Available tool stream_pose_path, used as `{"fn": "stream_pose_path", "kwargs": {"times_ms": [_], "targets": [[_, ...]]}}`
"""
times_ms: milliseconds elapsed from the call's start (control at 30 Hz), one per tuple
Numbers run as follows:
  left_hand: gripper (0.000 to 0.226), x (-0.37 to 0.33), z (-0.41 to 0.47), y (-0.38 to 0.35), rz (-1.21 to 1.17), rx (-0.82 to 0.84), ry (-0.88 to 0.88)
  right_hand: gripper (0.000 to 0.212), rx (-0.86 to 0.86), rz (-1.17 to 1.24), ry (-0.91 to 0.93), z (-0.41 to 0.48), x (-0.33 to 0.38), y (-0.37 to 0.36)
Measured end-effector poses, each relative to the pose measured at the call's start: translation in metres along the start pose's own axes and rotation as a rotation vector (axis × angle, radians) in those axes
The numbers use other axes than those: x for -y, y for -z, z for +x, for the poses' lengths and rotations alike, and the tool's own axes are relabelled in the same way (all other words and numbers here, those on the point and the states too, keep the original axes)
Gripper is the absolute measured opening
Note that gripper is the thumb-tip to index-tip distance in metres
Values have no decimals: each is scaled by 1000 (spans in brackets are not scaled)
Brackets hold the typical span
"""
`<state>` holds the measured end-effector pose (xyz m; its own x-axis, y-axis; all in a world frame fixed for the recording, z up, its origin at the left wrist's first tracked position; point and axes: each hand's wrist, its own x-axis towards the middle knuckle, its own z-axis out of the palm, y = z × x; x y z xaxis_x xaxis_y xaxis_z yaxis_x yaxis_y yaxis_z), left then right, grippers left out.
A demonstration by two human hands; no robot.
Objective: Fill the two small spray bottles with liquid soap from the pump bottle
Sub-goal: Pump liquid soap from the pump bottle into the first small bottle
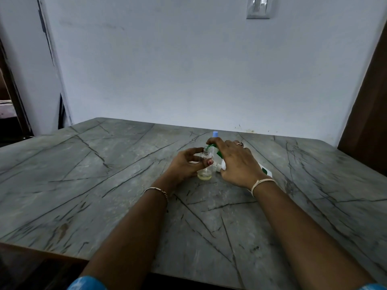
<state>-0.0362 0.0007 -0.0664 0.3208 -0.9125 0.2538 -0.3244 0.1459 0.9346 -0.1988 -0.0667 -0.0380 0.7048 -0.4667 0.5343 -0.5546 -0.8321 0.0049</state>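
A pale, matte wall [188,70] fills the upper half of the frame. Below it lies a wide grey stone counter [104,174], smooth and crossed by dark veins, its near edge running along the lower left and its far edge meeting the wall. Broad bare stone lies open to the left, the right and in front.

At centre, the right hand [236,164] lies curled over a white pump bottle [266,171] with a green label, which is tilted left, its fingertips on the green nozzle [211,146]. The left hand [184,164] pinches a small, clear, rounded spray bottle [205,166], standing uncapped under the nozzle with a little yellowish liquid at its base. Just behind them shows the blue cap of a second bottle [215,134].
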Motion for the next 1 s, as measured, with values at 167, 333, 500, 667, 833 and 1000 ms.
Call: {"fn": "stream_pose_path", "kwargs": {"times_ms": [167,333,500,667,833,1000], "targets": [[66,-2,-1,-2,25,-14,-7,83,3,-6,17,-4,-2,2],[52,-1,0,-2,51,-19,-30,81,16,7,-1,1,-1,1],[52,0,1,-1,51,-23,-26,79,-5,-22,3,2,2,-1],[53,0,1,-1,74,-18,-32,88,-6,-77,29,-4,-1,3],[56,0,1,-1,70,-11,-27,83,2,-53,9,-3,0,4],[65,2,3,-2,53,-24,-16,78,-10,-19,-7,1,1,1]]}}
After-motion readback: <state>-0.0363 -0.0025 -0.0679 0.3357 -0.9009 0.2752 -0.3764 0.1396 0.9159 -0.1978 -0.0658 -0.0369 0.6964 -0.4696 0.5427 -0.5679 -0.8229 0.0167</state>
